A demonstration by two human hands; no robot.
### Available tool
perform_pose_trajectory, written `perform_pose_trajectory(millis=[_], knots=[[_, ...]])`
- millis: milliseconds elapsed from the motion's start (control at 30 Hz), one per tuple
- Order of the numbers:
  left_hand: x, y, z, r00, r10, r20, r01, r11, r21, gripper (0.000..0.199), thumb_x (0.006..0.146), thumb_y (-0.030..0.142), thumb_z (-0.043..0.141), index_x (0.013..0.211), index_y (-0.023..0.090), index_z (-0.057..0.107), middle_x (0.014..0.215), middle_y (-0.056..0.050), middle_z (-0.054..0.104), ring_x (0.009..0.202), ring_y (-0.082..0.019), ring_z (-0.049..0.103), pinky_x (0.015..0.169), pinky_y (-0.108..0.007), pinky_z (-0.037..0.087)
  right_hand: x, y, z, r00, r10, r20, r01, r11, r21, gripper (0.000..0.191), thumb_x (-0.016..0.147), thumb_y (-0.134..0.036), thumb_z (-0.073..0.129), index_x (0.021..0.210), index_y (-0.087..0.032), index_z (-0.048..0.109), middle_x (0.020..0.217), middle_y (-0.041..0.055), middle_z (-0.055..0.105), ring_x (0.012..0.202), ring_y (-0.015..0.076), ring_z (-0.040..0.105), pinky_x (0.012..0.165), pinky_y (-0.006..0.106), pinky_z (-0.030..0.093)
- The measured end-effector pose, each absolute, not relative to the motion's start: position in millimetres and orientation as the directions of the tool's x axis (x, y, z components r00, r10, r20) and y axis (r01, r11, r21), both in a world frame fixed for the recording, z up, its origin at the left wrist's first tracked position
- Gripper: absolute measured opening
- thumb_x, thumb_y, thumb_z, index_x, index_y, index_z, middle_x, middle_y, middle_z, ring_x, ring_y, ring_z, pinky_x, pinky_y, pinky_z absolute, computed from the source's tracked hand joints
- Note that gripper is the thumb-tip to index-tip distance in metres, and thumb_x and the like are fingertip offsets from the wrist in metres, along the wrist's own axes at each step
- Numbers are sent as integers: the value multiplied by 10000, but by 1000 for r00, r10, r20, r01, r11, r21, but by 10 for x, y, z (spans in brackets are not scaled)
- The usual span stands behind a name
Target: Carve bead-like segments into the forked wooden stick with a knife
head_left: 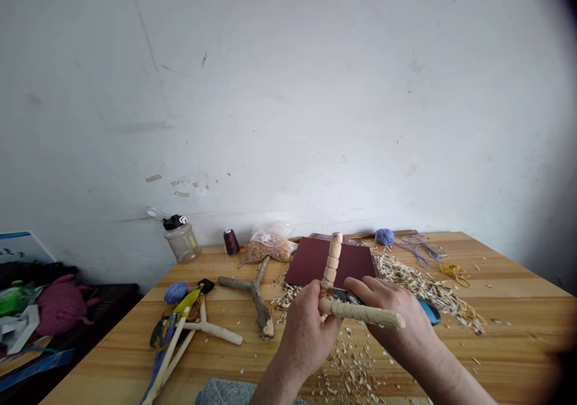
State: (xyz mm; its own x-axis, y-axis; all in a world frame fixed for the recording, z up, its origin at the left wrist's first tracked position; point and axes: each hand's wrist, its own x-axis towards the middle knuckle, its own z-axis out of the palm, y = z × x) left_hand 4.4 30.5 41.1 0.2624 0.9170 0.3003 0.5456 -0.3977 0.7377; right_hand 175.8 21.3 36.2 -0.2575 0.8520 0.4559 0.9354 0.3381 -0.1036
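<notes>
My left hand (306,318) is closed around a peeled, Y-shaped wooden fork (367,312). One prong with carved rings points up and the other, also ringed, reaches right across the front of my right hand. My right hand (396,309) is closed on a knife (347,295), whose dark metal part shows by the crotch of the fork. A blue handle end (430,312) sticks out behind that hand; most of the knife is hidden by my fingers. Under both hands, wood shavings (351,363) lie scattered on the table (505,285).
A dark red board (311,261) lies behind the hands, beside a pile of shavings (406,276). Leftward are a bark-covered forked branch (256,291), peeled forks (220,331), a bag of rubber bands (268,246), a thread spool (231,243) and a bottle (183,243). Purple yarn (384,237) sits back right.
</notes>
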Motion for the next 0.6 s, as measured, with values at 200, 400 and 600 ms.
perform_pose_trajectory(millis=[200,400,600], knots=[[60,292,396,284,910,301,549,-412,727,118,740,184,558,848,195,512,841,-25,601,807,-179,543,697,-269,373,1743,192,379,-253,846,470,934,340,-108,368,739,-95,387,992,-265,592,702,4,568,640,140,555,543,241,290],[71,283,413,291,911,292,571,-411,711,135,711,136,555,822,196,505,816,-18,595,772,-169,539,666,-261,362,1738,189,394,-254,849,463,933,341,-115,337,763,-111,389,988,-267,586,702,1,565,644,140,554,540,249,276],[70,307,369,292,902,319,649,-432,626,140,699,109,543,785,202,482,791,-17,602,747,-171,549,616,-249,339,1728,182,350,-250,841,480,935,339,-108,304,770,-111,381,956,-251,577,683,1,558,618,129,543,521,246,245]])
